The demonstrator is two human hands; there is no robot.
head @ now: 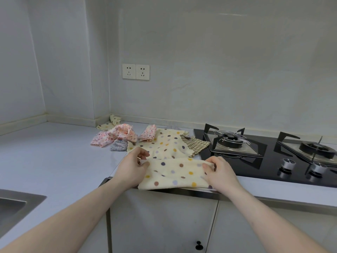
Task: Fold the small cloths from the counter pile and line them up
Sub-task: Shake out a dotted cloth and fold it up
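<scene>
Dotted cloth [175, 172] pinched by both hands' fingers [144, 154] — near edge overhangs counter [54, 161]

- The cream dotted cloth [173, 174] lies at the front edge of the pale bench [54, 157], between the left hand [132, 168] and right hand [221, 172].
- The pile of small cloths [127, 137] lies behind it.
- The black gas hob [264, 161] sits to the right, the steel sink [12, 207] far left.
</scene>
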